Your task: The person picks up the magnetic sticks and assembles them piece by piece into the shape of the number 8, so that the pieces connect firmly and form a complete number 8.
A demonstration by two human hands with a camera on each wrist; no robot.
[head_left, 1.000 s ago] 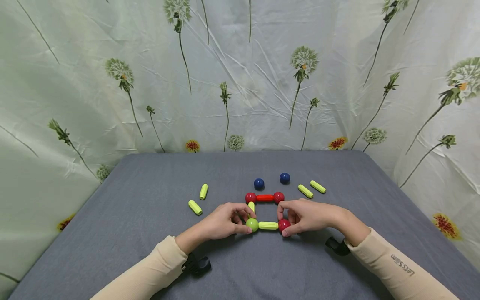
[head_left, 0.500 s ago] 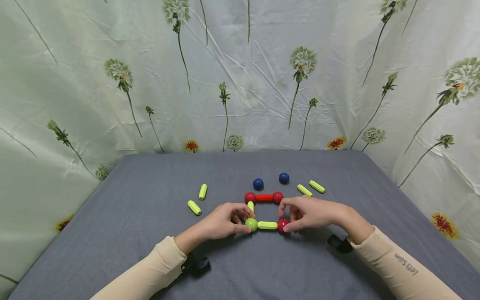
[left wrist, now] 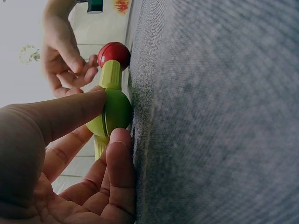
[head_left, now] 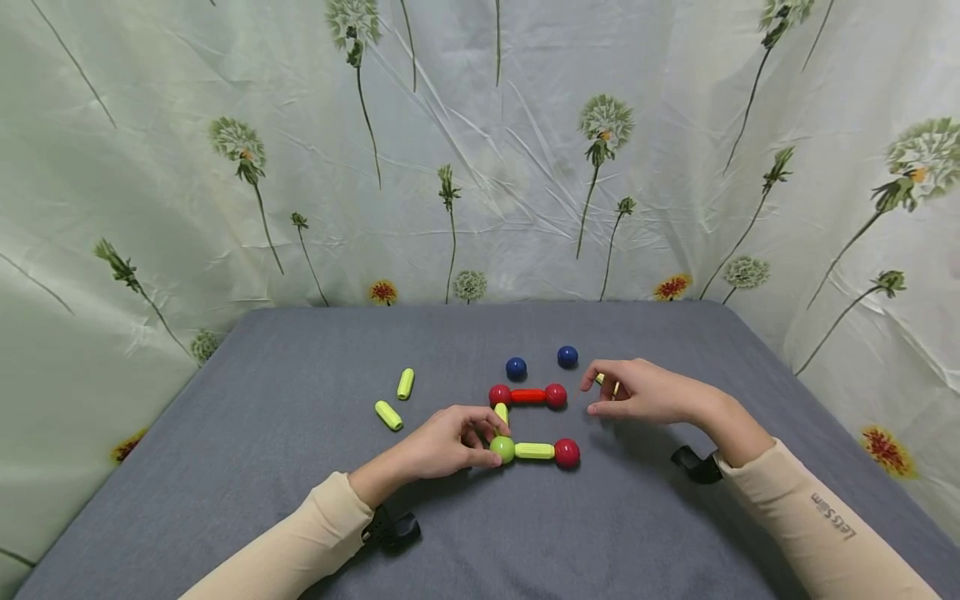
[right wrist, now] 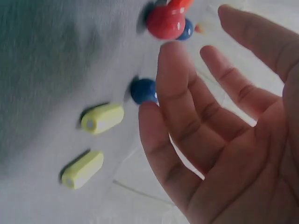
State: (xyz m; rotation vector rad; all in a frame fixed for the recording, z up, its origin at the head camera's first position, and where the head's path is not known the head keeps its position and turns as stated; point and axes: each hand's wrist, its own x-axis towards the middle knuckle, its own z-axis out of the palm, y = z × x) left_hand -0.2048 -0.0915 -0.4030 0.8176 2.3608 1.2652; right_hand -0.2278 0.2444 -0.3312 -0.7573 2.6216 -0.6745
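My left hand (head_left: pixel 457 442) pinches a green ball (head_left: pixel 502 450) at the near left corner of a joined figure. From that ball a yellow-green rod (head_left: pixel 535 451) runs right to a red ball (head_left: pixel 567 452); another yellow-green rod (head_left: pixel 502 414) leads away to a far red ball (head_left: pixel 500 395). A red rod (head_left: pixel 528 396) links it with a further red ball (head_left: pixel 556 396). Between the two right-hand red balls there is a gap. My right hand (head_left: pixel 648 392) hovers over the table right of the figure, fingers loosely bent and holding nothing. Beneath it, two yellow-green rods (right wrist: pixel 103 118) lie apart in the right wrist view.
Two blue balls, one nearer (head_left: pixel 516 368) and one farther right (head_left: pixel 567 357), lie behind the figure. Left of it are two loose yellow-green rods (head_left: pixel 389 415). A grey cloth (head_left: pixel 300 375) covers the table, with a flowered curtain (head_left: pixel 480 167) behind.
My right hand has let go of the near red ball and moved away to the right, over the loose rods there. The left hand keeps its pinch on the green ball.
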